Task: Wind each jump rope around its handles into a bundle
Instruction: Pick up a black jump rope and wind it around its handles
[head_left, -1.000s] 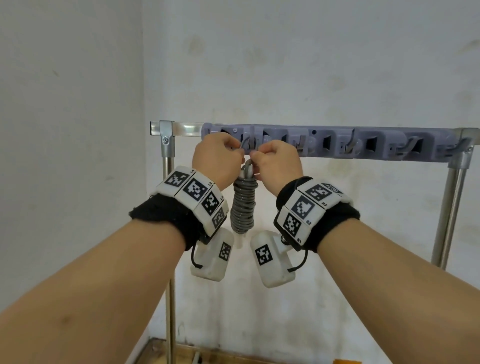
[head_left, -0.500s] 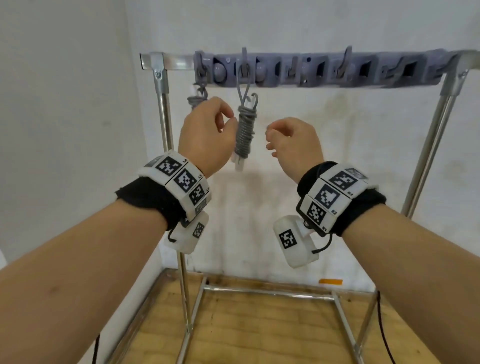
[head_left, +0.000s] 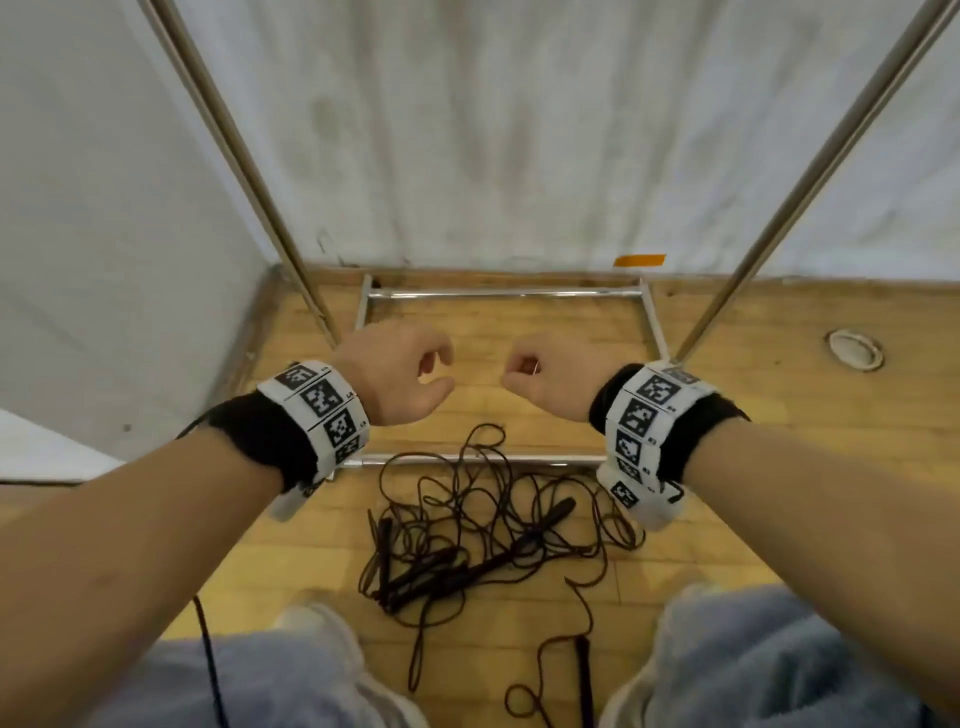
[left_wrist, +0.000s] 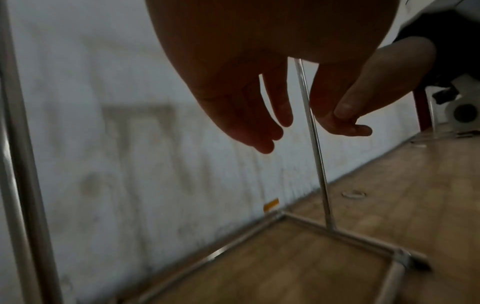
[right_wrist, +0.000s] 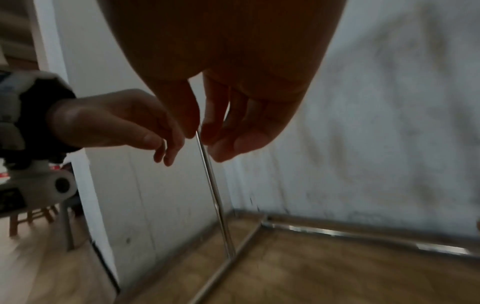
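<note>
A tangle of dark jump ropes (head_left: 483, 525) with black handles (head_left: 415, 569) lies on the wooden floor between my feet, in the head view. One more black handle (head_left: 583, 670) lies apart at the lower right. My left hand (head_left: 415, 374) and right hand (head_left: 530, 371) hover side by side above the pile, both empty with fingers loosely curled. In the wrist views the left hand (left_wrist: 283, 127) and right hand (right_wrist: 205, 142) hold nothing. The hook bar and the hung bundles are out of view.
The metal rack's two uprights (head_left: 244, 171) rise on either side of my hands, and its base frame (head_left: 498, 293) rests on the floor against the white wall. A round floor fitting (head_left: 854, 351) lies to the right. A thin cable (head_left: 210, 654) hangs by my left leg.
My view has dropped from the hook bar to the floor. Both hands let go of the hung grey bundle and came down, empty, over the rope pile.
</note>
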